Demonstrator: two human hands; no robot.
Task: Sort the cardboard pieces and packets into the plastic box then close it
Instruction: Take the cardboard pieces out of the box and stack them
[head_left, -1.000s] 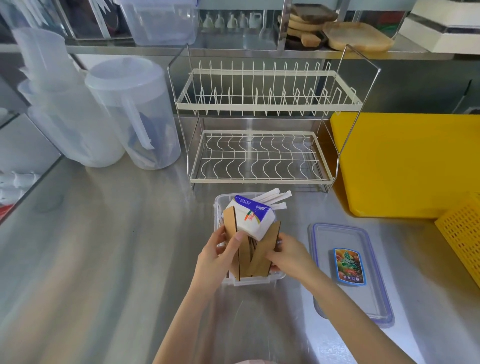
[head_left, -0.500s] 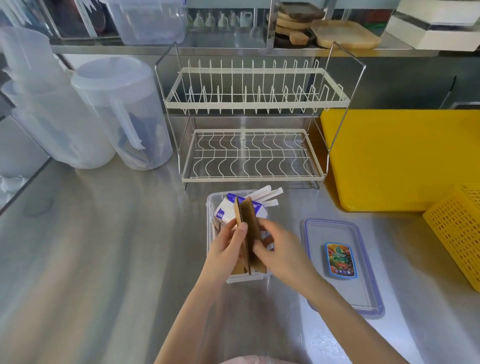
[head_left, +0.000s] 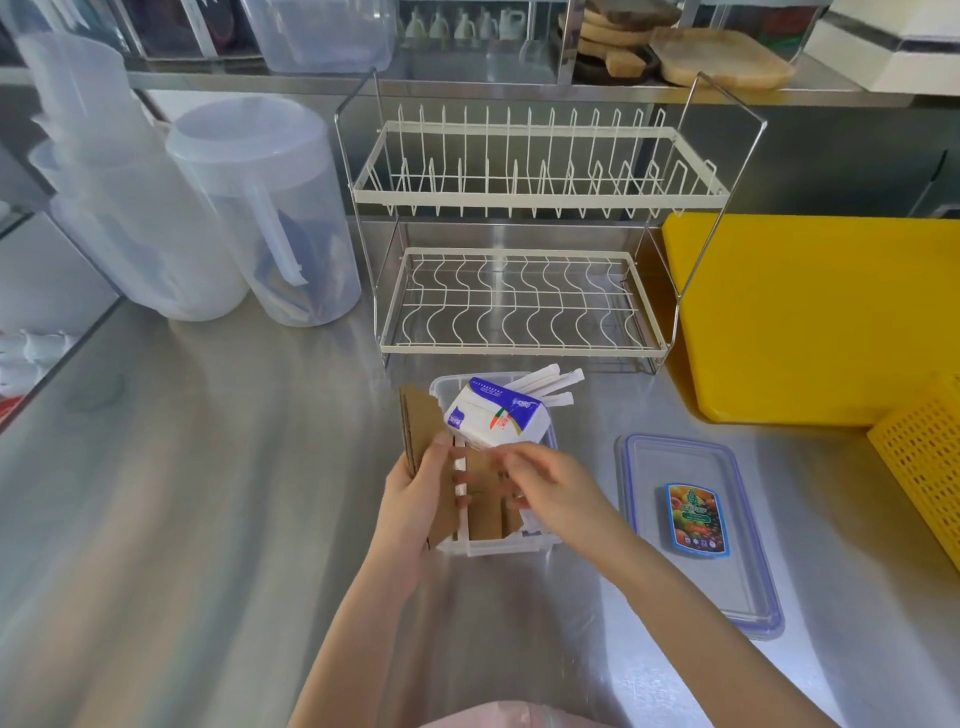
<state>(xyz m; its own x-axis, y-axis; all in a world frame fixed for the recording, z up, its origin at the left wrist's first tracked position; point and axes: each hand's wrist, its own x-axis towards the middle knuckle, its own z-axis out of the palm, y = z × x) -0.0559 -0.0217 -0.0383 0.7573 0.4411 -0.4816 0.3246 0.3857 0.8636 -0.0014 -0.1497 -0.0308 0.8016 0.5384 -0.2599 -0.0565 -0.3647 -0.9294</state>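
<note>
A clear plastic box (head_left: 498, 546) stands on the steel counter before me. In it lie a white and blue tissue packet (head_left: 496, 418), several white wrapped sticks (head_left: 545, 382) at its far end, and brown cardboard pieces (head_left: 485, 512) standing on edge. My left hand (head_left: 415, 504) grips another cardboard piece (head_left: 418, 426) upright at the box's left wall. My right hand (head_left: 550, 486) hovers blurred over the box's near half, fingers on the cardboard inside. The box's clear lid (head_left: 696, 530), blue-rimmed with a fruit sticker, lies flat to the right.
A white two-tier wire dish rack (head_left: 519, 234) stands just behind the box. Clear plastic jugs (head_left: 260, 208) are at the back left. A yellow board (head_left: 810, 312) and a yellow perforated basket (head_left: 924, 467) sit at the right. Shelves run along the back.
The cardboard pieces that both hands held bunched above the box have come apart. Some now stand inside the box, and my left hand has swung one out to the left wall.
</note>
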